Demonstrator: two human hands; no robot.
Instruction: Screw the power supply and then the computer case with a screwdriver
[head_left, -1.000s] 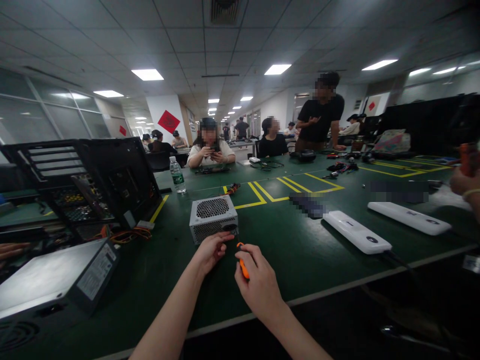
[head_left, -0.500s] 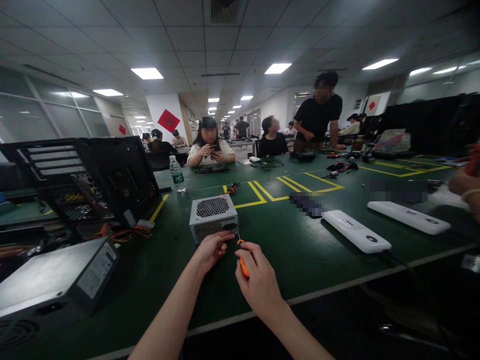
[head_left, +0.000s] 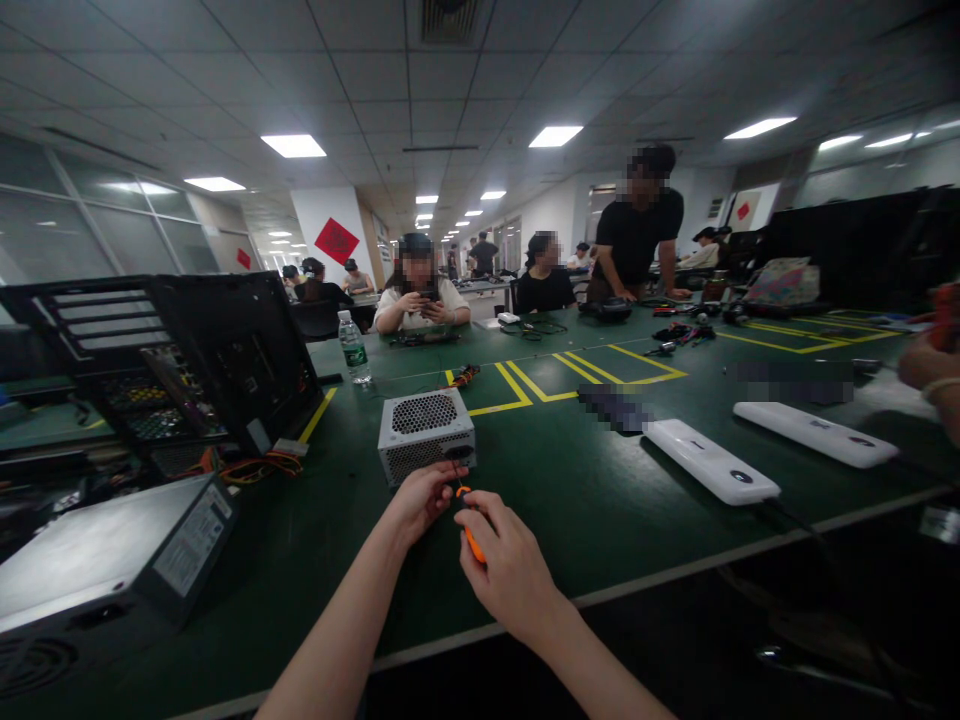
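Observation:
A grey computer power supply (head_left: 426, 428) with a perforated top stands on the green table in front of me. My right hand (head_left: 506, 550) is closed around the orange and black handle of a screwdriver (head_left: 472, 540), whose thin shaft points up at the power supply's near side. My left hand (head_left: 420, 500) is at that same side, just left of the shaft, its fingertips drawn together close to the lower edge. Whatever those fingertips may hold is too small to make out. The screwdriver's tip is hard to see against the dark socket area.
A larger power supply (head_left: 112, 560) lies at left, below an open black computer case (head_left: 165, 370) with loose cables. A water bottle (head_left: 355, 350) stands behind. Two white power banks (head_left: 712, 462) are at right. Several people sit or stand across the table (head_left: 570, 520).
My right hand has moved the screwdriver slightly left and down along the power supply's near side, closer to my left fingers. My left hand has hardly moved.

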